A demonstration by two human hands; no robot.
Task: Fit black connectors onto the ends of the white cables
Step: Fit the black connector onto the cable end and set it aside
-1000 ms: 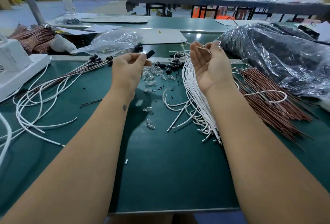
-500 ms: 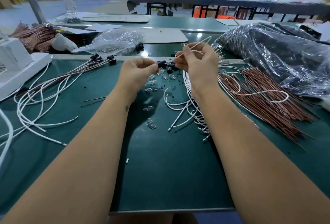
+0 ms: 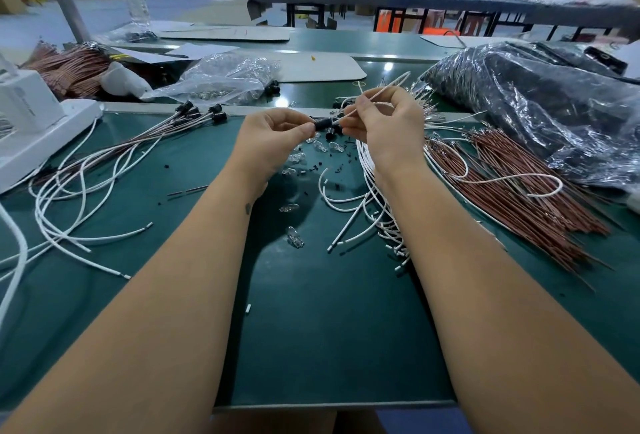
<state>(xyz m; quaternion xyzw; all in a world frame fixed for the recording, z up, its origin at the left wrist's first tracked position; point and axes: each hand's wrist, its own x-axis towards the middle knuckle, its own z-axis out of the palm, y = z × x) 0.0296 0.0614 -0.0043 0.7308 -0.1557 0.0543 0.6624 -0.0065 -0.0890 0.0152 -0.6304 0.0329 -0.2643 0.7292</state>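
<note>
While both my forearms cross the table's near edge, my left hand [image 3: 273,137] pinches a black connector [image 3: 321,124] above the table's middle, and my right hand [image 3: 382,128] pinches a white cable [image 3: 375,92] whose tip meets it; my fingers hide the joint. Half a second ago they sat slightly apart. Loose white cables [image 3: 372,198] lie beneath.

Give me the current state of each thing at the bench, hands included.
Left hand: pinches the black connector.
Black connector: held off the table, between both hands.
Right hand: pinches a white cable.
White cable: end aimed at the connector; whether seated, unclear.
Finished cables: lying left, connectors fitted.
White cable bundle: loose, ends bare.
Clear bag: open, crumpled.
</note>
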